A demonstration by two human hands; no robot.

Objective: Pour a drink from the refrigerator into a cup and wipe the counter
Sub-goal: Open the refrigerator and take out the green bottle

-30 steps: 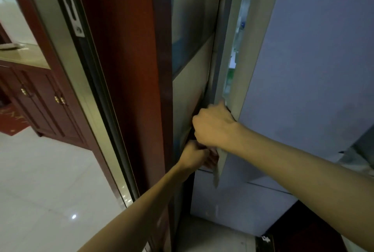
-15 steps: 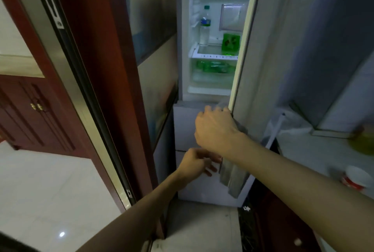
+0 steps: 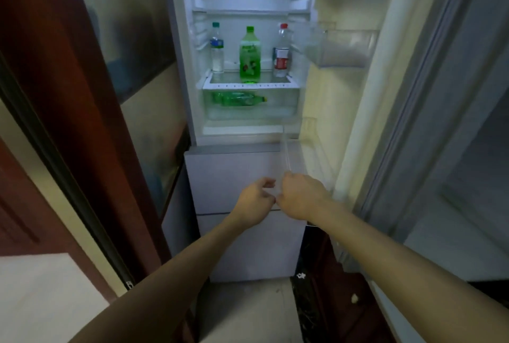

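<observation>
Swung wider than half a second ago, the refrigerator door (image 3: pixel 358 122) now stands fully open to the right, and the right hand (image 3: pixel 300 193) has come off its edge. Right hand: back toward the camera, fingers hidden, at the lower corner of the clear door shelf (image 3: pixel 286 155); whether it grips that corner cannot be told. Left hand (image 3: pixel 256 199): just beside the right, nearly touching it, fingers loosely curled with thumb apart, nothing seen in it. Both hands hang in front of the white drawer front (image 3: pixel 234 174) in the lower part of the refrigerator (image 3: pixel 176 67). Lit upper compartment, on the glass shelf (image 3: pixel 248 85), three bottles upright in a row: water bottle (image 3: pixel 217 50) with teal cap and blue label at left; green bottle (image 3: pixel 249 56) with green cap in the middle; red-capped bottle (image 3: pixel 281 53) with red label at right. Below the shelf, in the clear crisper drawer (image 3: pixel 275 111): one green bottle lying on its side (image 3: pixel 237 98). Upper door bin (image 3: pixel 347 50): clear plastic, contents not discernible. Left of the refrigerator: painted wall panel (image 3: pixel 143 67), then a dark red wooden door frame (image 3: pixel 68 94). Lower left: pale tiled floor (image 3: pixel 41 287). Lower right: dark cabinet base (image 3: pixel 330 301), blurred.
</observation>
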